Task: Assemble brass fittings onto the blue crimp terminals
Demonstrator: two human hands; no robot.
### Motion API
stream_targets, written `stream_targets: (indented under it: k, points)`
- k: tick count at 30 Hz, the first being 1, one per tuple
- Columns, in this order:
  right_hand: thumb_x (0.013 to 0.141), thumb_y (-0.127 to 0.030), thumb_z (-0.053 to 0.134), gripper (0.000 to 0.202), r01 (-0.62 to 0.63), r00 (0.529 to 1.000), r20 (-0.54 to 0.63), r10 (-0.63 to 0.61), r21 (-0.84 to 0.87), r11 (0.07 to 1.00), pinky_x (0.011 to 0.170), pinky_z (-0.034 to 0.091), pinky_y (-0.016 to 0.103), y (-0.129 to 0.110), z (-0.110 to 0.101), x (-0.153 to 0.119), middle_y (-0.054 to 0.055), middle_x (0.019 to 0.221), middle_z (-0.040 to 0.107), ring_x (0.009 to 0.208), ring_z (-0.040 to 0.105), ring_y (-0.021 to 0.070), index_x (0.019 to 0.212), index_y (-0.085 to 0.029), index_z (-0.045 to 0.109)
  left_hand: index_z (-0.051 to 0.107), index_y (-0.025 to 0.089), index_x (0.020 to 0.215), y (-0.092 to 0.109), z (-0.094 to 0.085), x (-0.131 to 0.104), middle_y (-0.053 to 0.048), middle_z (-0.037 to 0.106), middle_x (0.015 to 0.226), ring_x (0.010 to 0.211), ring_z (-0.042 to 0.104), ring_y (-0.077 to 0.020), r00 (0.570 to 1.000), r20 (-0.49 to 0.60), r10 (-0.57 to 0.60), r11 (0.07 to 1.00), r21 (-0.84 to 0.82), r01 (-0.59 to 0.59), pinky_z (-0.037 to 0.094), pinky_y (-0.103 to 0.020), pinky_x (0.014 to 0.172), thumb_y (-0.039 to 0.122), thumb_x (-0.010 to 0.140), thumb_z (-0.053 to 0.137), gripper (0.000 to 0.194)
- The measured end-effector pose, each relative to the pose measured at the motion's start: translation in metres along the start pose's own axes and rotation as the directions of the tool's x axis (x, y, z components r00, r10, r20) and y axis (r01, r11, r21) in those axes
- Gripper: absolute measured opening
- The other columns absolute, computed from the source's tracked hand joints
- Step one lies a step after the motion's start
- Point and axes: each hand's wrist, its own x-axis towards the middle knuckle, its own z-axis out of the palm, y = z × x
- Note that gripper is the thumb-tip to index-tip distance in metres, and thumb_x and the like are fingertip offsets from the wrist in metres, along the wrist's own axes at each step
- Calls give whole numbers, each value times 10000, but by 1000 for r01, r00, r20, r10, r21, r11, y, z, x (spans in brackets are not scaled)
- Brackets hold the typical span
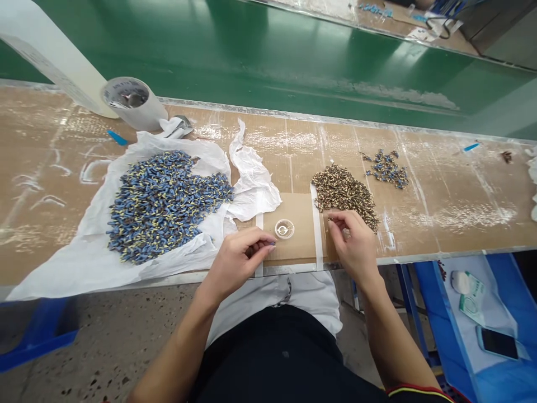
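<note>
My left hand (pixel 245 254) is pinched closed just left of a small round clear dish (pixel 285 229), with a tiny blue bit showing at its fingertips. The rest of that piece is hidden by the fingers. My right hand (pixel 352 240) is closed in a pinch at the near edge of a pile of small brown and tan pieces (pixel 346 193); what its fingertips hold is too small to name. The dish lies on a cardboard pad (pixel 293 207) held with white tape strips. To the left, a large heap of small blue and yellow pieces (pixel 163 204) covers a white sheet (pixel 100 246).
A small group of blue and brown pieces (pixel 388 168) lies at the right. A wide tape roll (pixel 134 103) stands at the back left, near crumpled white paper (pixel 254 179). Below the table's right side, a blue bin (pixel 444 313) holds a phone (pixel 498 342).
</note>
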Motion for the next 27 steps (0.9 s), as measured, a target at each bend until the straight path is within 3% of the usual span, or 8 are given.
stream_targets:
  k: [4, 9, 15, 22, 27]
  points:
    - [922, -215, 562, 95, -51, 998, -10, 55, 239, 970, 778, 543, 360, -15, -4, -13, 75, 976, 635, 910, 627, 210, 984, -218, 634, 684, 187, 949, 13, 1, -4, -24, 690, 875, 755, 615, -123, 998, -24, 61, 998, 30, -60, 476, -234, 683, 192, 923, 601, 87]
    - [926, -186, 592, 105, -110, 989, 136, 51, 478, 871, 803, 533, 338, -40, 1, -31, 60, 987, 665, 937, 641, 192, 994, -228, 659, 679, 182, 966, 28, 5, -7, -21, 695, 884, 791, 625, -123, 991, -40, 130, 989, 83, -126, 478, -234, 728, 159, 919, 605, 91]
    - [927, -251, 616, 153, -249, 941, 334, 52, 583, 773, 714, 540, 294, -55, 5, -35, 45, 939, 681, 835, 648, 163, 1049, -229, 706, 681, 166, 922, 32, 13, -7, -27, 677, 811, 741, 606, -142, 988, -19, 155, 966, 213, -147, 457, -256, 684, 168, 928, 582, 100]
    - [861, -295, 712, 125, -435, 893, 409, 188, 676, 595, 707, 566, 280, -52, 11, -37, 22, 869, 719, 774, 673, 146, 951, -209, 720, 685, 157, 919, 34, 16, -7, -31, 658, 776, 723, 591, -144, 983, 8, 184, 942, 285, -179, 441, -254, 664, 195, 939, 576, 117]
    - [841, -322, 733, 150, -496, 867, 426, 258, 687, 532, 682, 556, 270, -54, 14, -38, 25, 857, 717, 756, 661, 141, 927, -200, 715, 690, 164, 928, 34, 19, -7, -25, 654, 775, 712, 585, -137, 986, 12, 168, 953, 254, -166, 439, -251, 657, 199, 941, 579, 117]
